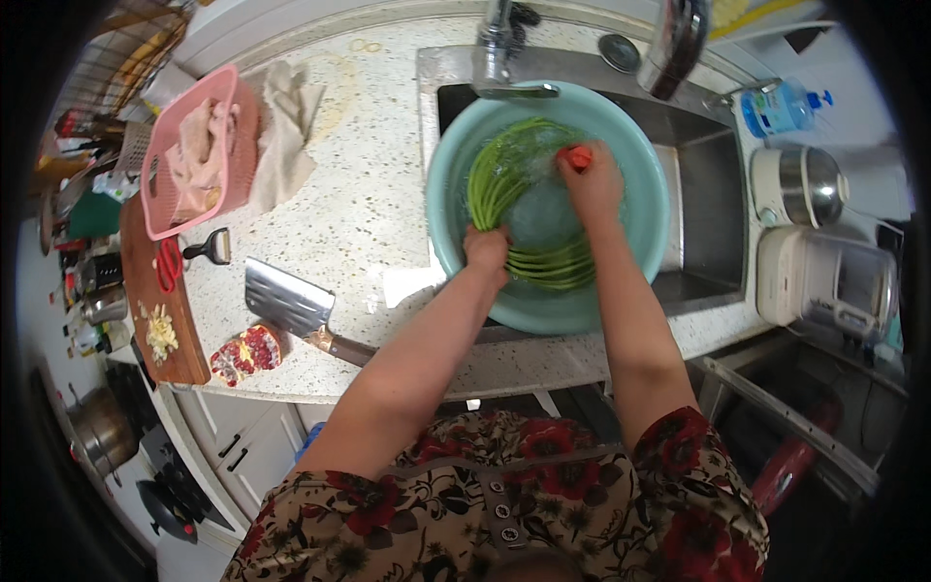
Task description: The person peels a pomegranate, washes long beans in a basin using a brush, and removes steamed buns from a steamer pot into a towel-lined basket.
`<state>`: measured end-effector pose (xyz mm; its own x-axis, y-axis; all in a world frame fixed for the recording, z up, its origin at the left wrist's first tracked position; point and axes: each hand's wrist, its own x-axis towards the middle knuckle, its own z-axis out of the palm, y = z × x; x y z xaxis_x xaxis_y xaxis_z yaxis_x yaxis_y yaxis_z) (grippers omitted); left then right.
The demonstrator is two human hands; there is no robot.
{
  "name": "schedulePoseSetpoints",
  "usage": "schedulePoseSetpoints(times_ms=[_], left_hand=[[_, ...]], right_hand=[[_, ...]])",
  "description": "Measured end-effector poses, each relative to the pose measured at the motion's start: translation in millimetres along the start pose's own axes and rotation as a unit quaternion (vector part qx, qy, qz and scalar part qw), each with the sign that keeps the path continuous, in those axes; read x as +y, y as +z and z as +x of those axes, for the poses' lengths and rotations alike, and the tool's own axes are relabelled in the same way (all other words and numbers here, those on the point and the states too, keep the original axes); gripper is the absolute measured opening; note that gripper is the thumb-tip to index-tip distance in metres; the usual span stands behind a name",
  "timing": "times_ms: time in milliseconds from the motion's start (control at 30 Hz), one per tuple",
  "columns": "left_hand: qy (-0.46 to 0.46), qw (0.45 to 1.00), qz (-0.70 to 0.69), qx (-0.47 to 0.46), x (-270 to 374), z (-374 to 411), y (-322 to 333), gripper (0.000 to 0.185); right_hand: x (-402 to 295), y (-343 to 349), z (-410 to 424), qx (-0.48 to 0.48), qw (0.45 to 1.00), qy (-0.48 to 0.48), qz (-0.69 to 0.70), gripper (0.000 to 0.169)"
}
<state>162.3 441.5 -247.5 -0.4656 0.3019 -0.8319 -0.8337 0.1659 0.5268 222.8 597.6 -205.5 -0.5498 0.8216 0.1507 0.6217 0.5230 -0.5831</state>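
Note:
A round teal plastic basin (657, 218) holding water sits over the sink, under the faucet (494, 51). Long green beans (491, 178) curve through the water in a bundle. My left hand (486, 251) is closed around the bundle near the basin's left side. On the basin's right side, my right hand (593, 182) grips a small red object (577, 156), whose kind I cannot tell; its fingers are partly hidden.
Left on the speckled counter are a cleaver (289, 295), an opened pomegranate (247, 354), a peeler (211, 247), a cloth (280, 145) and a pink basket (244, 156) of raw meat. Chopped garlic and red-handled scissors (168, 265) lie on a wooden board (190, 356). A metal sink basin (709, 211) is at right.

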Motion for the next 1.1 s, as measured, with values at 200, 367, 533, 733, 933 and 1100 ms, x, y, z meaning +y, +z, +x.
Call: schedulePoseSetpoints(times_ms=[200,367,533,733,933,1100], left_hand=[[-0.015,0.999,-0.028,0.004,-21.3,23.0,-0.6,0.034],[-0.017,1.0,0.023,0.011,-4.1,-1.3,7.1,0.034],[0.009,0.998,0.047,0.041,-8.3,7.2,2.7,0.042],[0.023,0.996,0.081,-0.011,-21.5,16.7,-4.7,0.046],[-0.008,0.999,0.036,-0.012,-9.6,11.8,-0.9,0.044],[-0.011,0.99,-0.139,-0.006,-19.4,49.6,-16.7,0.037]], right_hand=[[-73.2,-17.8,-49.5,-0.076,0.967,-0.13,0.207,0.023],[-5.4,29.3,-5.6,-0.041,0.999,0.008,-0.016,0.031],[-10.8,-28.1,-3.4,-0.002,0.998,-0.001,0.068,0.025],[-69.9,19.3,-39.1,-0.098,0.971,-0.172,0.135,0.022],[0.7,-31.1,34.9,0.077,0.995,-0.067,0.013,0.021],[-47.7,-74.3,-49.9,-0.126,0.955,0.053,0.263,0.022]])
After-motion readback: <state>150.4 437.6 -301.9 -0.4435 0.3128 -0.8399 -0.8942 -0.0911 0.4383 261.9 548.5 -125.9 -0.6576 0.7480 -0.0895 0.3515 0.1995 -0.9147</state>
